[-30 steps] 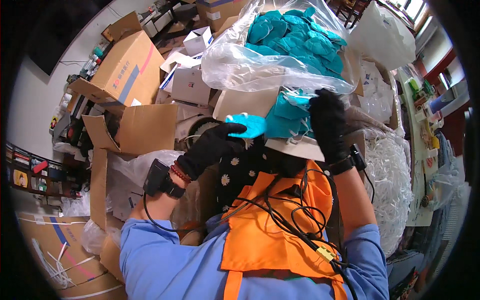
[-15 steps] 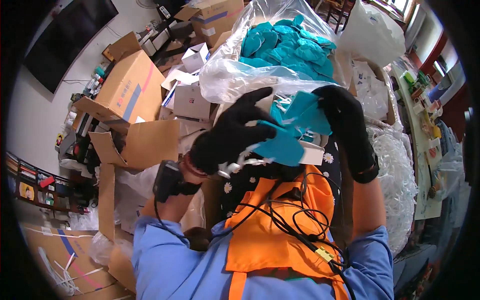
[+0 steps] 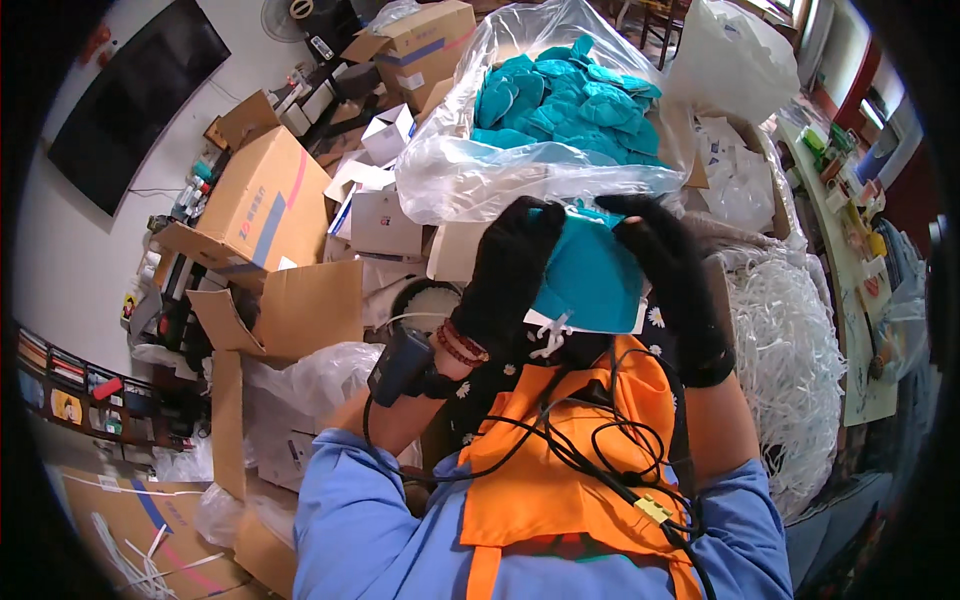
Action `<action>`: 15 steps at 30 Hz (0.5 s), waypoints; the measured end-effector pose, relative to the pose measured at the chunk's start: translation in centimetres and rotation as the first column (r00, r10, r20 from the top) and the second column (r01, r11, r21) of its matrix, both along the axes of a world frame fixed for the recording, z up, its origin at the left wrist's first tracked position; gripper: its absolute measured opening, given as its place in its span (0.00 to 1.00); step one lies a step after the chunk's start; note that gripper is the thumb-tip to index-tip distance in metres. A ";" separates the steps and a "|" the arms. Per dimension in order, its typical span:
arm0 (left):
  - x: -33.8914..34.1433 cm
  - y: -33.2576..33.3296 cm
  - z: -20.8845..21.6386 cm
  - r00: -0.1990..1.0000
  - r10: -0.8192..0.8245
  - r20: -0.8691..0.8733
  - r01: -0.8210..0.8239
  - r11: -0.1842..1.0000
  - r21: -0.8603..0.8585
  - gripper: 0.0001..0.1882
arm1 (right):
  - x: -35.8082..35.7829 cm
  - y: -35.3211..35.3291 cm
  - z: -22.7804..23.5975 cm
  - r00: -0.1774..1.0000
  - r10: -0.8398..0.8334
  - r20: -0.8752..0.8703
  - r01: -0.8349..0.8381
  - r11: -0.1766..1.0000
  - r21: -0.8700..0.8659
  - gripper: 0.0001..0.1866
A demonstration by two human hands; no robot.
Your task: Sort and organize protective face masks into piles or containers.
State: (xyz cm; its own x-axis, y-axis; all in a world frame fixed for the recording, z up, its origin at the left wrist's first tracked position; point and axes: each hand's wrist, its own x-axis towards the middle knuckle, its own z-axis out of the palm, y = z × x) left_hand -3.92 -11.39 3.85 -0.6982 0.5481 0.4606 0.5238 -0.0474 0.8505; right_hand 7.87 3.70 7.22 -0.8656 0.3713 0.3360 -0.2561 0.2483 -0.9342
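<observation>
In front of my chest is a teal face mask (image 3: pixel 590 275), with its broad side up and white straps (image 3: pixel 550 335) dangling from its lower edge. My left hand (image 3: pixel 515 260), in a black glove, is closed on its left side near the top. On the upper right edge, my right hand (image 3: pixel 670 270), also black-gloved, pinches with thumb and fingers; part of that grip is hidden. Just under the mask shows a white box (image 3: pixel 455 250). Beyond my hands, a heap of teal masks (image 3: pixel 575 105) lies in a clear plastic liner (image 3: pixel 450 175).
Open cardboard boxes (image 3: pixel 265 205) stand at the left, beside small white boxes (image 3: pixel 385 222). A bundle of white straps (image 3: pixel 785 350) is to my right. Black cables (image 3: pixel 540 420) hang over my orange apron (image 3: pixel 550 480). A cluttered narrow table (image 3: pixel 870 390) runs along the far right.
My left hand has moved right and turned inward, closing on the mask. Two separate-looking teal pieces between my hands now appear as one broad mask surface. My right hand has shifted slightly down and left.
</observation>
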 end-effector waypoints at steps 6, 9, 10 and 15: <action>-1.3 0.5 -1.9 0.728 0.247 -0.640 -0.310 0.951 0.014 0.16 | 2.9 -2.3 -4.1 0.956 -0.095 0.276 0.156 0.965 -0.209 0.23; 0.4 1.0 -0.9 1.000 0.026 0.007 -0.027 0.994 0.108 0.20 | 2.9 -2.1 -5.4 0.929 -0.168 0.329 0.259 0.931 -0.256 0.25; 1.4 1.2 0.1 0.878 -0.190 0.440 0.069 0.958 0.277 0.22 | 2.7 -1.8 -5.0 0.945 -0.143 0.294 0.249 0.898 -0.362 0.25; 0.8 -1.4 -1.0 0.764 -0.606 0.221 0.621 0.784 0.002 0.21 | 2.0 -0.1 -4.7 0.987 -0.074 0.142 0.140 0.833 -0.536 0.22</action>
